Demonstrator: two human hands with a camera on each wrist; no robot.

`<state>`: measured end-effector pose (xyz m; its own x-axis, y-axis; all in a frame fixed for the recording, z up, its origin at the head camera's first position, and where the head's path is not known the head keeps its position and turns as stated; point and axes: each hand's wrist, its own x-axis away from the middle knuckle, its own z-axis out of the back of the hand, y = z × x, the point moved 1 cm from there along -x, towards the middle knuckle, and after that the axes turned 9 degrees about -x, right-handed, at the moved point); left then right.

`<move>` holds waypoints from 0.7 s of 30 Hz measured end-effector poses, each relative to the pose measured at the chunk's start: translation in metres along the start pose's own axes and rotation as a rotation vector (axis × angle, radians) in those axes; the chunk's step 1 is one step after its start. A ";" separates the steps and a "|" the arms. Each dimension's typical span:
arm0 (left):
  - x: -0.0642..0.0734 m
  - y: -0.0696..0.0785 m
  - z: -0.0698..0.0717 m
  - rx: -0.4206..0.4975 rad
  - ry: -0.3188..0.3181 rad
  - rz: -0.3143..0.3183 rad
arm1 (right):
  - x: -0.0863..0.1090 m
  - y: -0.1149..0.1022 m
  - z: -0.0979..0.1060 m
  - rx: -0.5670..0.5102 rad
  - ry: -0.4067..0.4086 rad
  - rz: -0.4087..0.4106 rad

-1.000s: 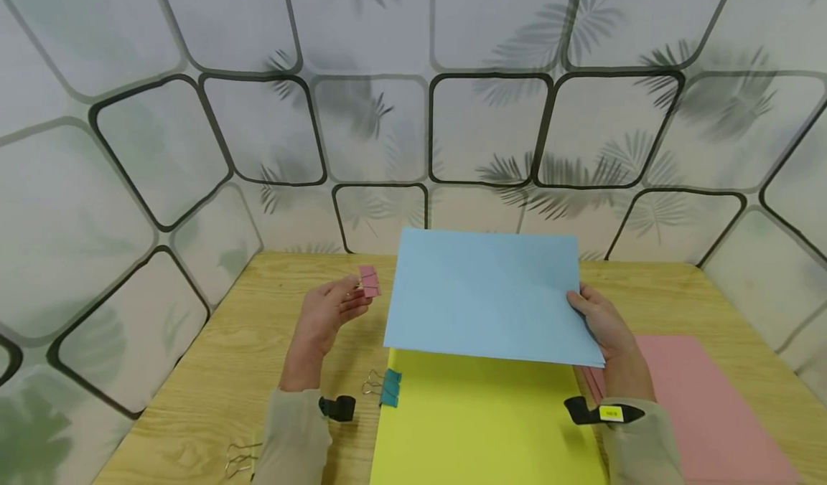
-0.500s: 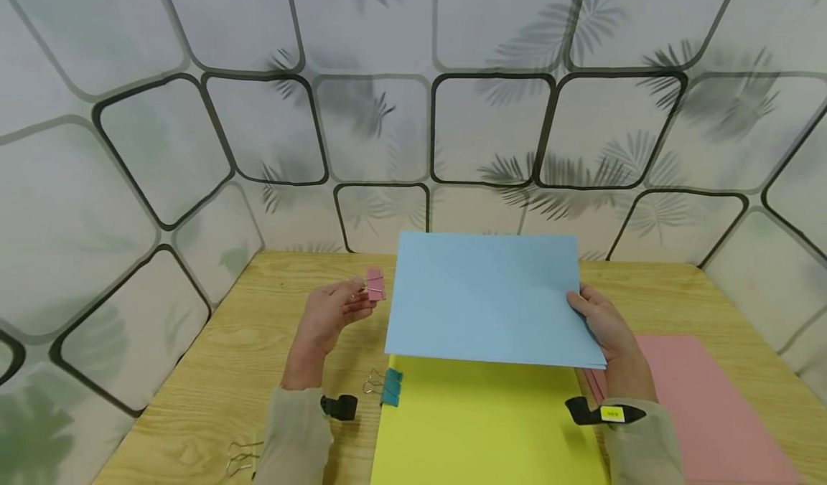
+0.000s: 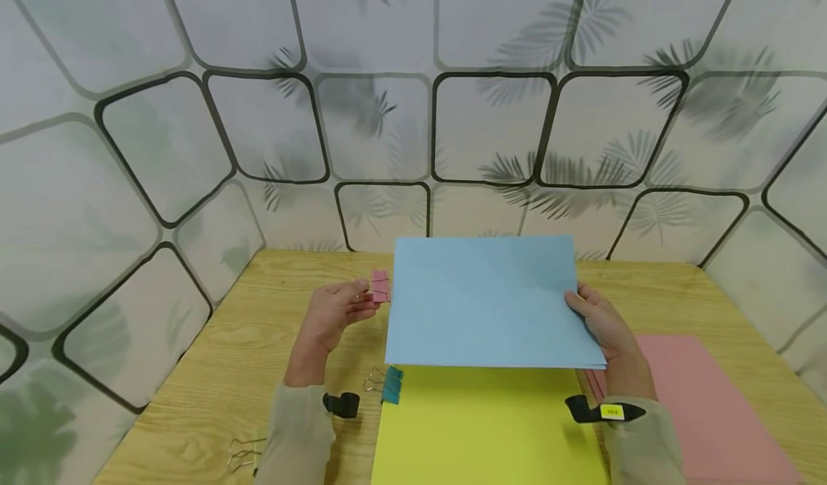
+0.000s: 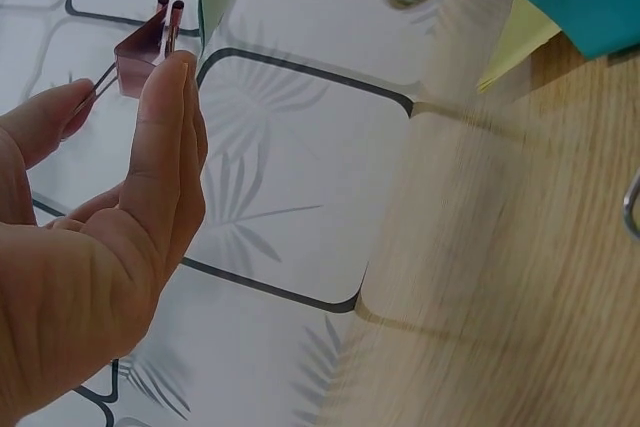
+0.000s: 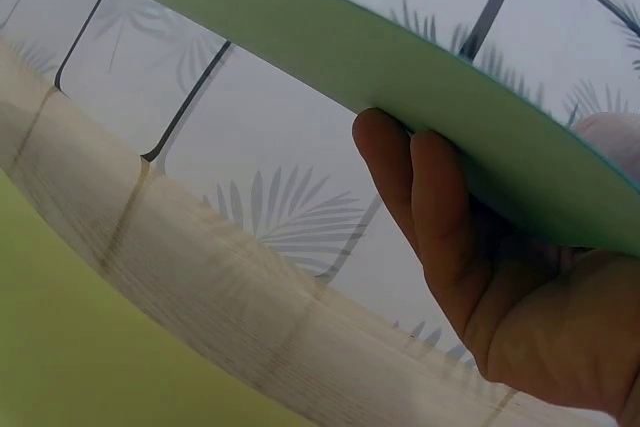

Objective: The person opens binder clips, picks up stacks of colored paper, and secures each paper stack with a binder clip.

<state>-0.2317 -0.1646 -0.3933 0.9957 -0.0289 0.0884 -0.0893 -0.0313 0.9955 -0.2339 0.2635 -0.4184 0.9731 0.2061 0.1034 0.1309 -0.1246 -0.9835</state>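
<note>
My left hand (image 3: 331,318) pinches a pink binder clip (image 3: 380,286) by its wire handles, thumb on one side and fingers on the other. In the left wrist view the mouth of the binder clip (image 4: 142,57) points toward the paper's edge. Blue paper sheets (image 3: 484,302) are held up in my right hand (image 3: 606,325), thumb on top and fingers underneath. The clip sits right at the left edge of these sheets. From the right wrist, the underside of the sheets (image 5: 330,62) looks greenish and slightly bowed.
Yellow paper (image 3: 491,427) lies below the blue sheets, with a teal binder clip (image 3: 391,385) on its left edge. Pink paper (image 3: 704,406) is at the right. Wire clip handles (image 3: 244,456) show by the left sleeve on the wooden table (image 3: 194,399). A patterned wall (image 3: 491,126) stands behind.
My left hand has moved slightly right, bringing the pink binder clip up to the blue sheets' left edge. The sheets have tipped slightly lower; my right hand keeps its hold.
</note>
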 end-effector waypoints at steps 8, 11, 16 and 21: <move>0.000 -0.001 0.000 -0.008 -0.017 -0.003 | -0.001 0.001 0.001 0.000 0.001 -0.005; 0.000 -0.001 -0.001 -0.011 -0.021 -0.008 | -0.002 0.001 0.001 -0.006 0.000 -0.004; -0.001 -0.002 -0.003 -0.012 -0.025 -0.007 | -0.002 0.001 0.001 -0.021 0.000 -0.002; 0.000 -0.002 -0.004 -0.005 -0.037 0.000 | -0.001 0.001 0.001 -0.015 -0.009 0.001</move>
<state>-0.2314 -0.1602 -0.3947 0.9941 -0.0655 0.0868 -0.0887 -0.0260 0.9957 -0.2353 0.2645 -0.4197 0.9715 0.2145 0.1006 0.1323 -0.1390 -0.9814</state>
